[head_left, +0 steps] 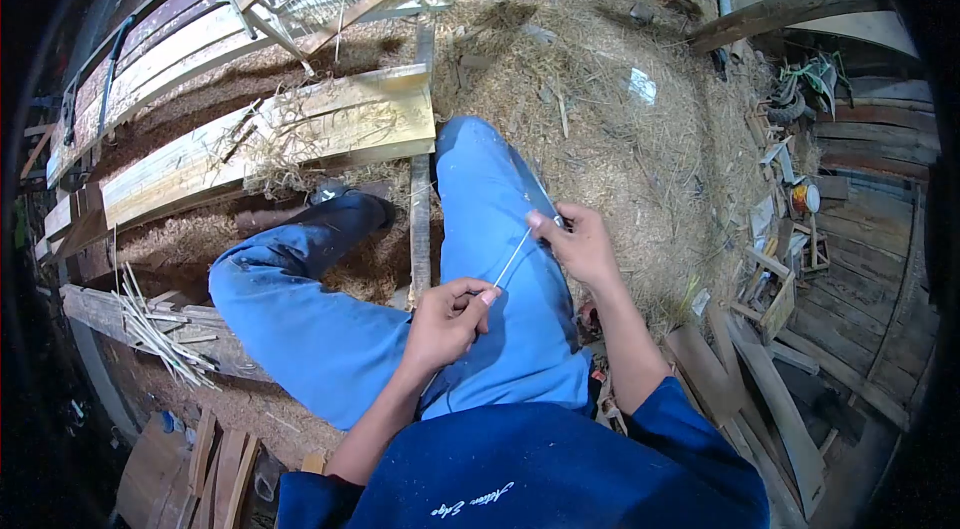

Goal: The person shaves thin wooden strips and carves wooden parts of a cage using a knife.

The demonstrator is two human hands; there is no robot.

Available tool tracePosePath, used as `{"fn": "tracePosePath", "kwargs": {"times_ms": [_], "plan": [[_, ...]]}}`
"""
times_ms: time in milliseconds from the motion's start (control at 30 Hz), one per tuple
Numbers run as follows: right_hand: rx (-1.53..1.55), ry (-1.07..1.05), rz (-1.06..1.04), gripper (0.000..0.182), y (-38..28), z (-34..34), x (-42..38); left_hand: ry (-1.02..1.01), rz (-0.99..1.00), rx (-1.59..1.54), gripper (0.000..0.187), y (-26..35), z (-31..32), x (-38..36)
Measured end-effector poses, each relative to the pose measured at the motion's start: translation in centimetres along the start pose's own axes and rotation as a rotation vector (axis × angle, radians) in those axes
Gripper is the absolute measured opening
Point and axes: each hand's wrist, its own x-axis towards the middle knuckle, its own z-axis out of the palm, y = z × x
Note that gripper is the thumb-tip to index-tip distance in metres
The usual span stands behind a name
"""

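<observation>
Floor (pixel 640 159) covered in straw and sawdust. Pale plank (pixel 270 144) lying across at left, loose straw (pixel 290 129) piled on top. Bundle of thin splints (pixel 160 334) on beam (pixel 95 309) lower left; wood scraps (pixel 775 289) scattered right.

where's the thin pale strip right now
In the head view, the thin pale strip is just right of centre, stretched between the left hand and right hand, above the person's blue trouser leg.

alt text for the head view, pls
Seen from above, a seated person in blue trousers holds a thin pale strip taut between the left hand and right hand, over their lap. Around them: a straw-strewn floor, wooden planks and a bundle of thin sticks.
</observation>
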Motion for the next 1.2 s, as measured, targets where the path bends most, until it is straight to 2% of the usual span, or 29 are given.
{"fn": "tracePosePath", "kwargs": {"times_ms": [67, 133, 167, 233, 367, 433, 467, 533, 667, 733, 767, 1033, 1133, 1200], "plan": [[-0.008, -0.014, -0.001, 0.031, -0.5, -0.1, 0.0, -0.007, -0.003, 0.007, 0.027, 0.2, 0.1, 0.0], [0.189, -0.058, 0.114, 0.027, -1.6, 0.0, 0.0, 0.011, -0.011, 0.005, 0.028, 0.4, -0.1, -0.3], [0.191, -0.062, 0.111, 0.027, -1.6, 0.1, 0.3, 0.016, -0.01, 0.006, 0.028, 0.4, -0.3, -0.5], [0.295, 0.003, 0.051, 0.025, -1.2, 0.3, 1.0, 0.005, 0.01, -0.011, 0.026, 0.1, -0.8, -1.0], [0.363, 0.081, 0.066, 0.022, -0.3, 0.1, 2.3, -0.035, 0.034, 0.043, 0.026, -0.8, -2.0, -1.9], [0.171, 0.141, -0.038, 0.023, 0.0, 0.1, 2.5, 0.024, -0.005, 0.015, 0.026, -0.8, -2.0, -1.8], [0.169, 0.132, -0.039, 0.023, 0.1, 0.1, 2.2, 0.033, -0.005, 0.012, 0.026, -0.7, -1.8, -1.5], [-0.082, 0.13, -0.188, 0.03, -0.1, 0.0, 0.4, 0.098, -0.06, -0.025, 0.026, -0.1, -1.0, -0.1], [-0.127, -0.029, -0.17, 0.034, -2.1, -0.2, -3.8, 0.105, -0.003, -0.031, 0.024, 0.2, 0.5, 2.3], [-0.295, -0.004, -0.396, 0.031, -1.8, -0.2, -4.9, 0.098, 0.011, -0.021, 0.025, 0.7, 1.0, 3.0], [-0.279, 0.015, -0.445, 0.031, -0.8, 0.1, -5.2, 0.096, 0.025, -0.008, 0.025, 0.9, 1.2, 3.3], [-0.313, -0.014, -0.462, 0.027, -0.4, 1.2, -6.9, 0.166, 0.03, 0.042, 0.026, 0.0, 1.8, 4.1], [-0.301, 0.034, -0.488, 0.024, -0.2, 1.9, -6.9, 0.184, 0.048, 0.027, 0.026, -0.5, 1.5, 3.9], [-0.402, 0.083, -0.452, 0.023, -0.6, 2.0, -7.1, 0.18, 0.046, 0.034, 0.025, -0.5, 1.2, 3.5]]}}
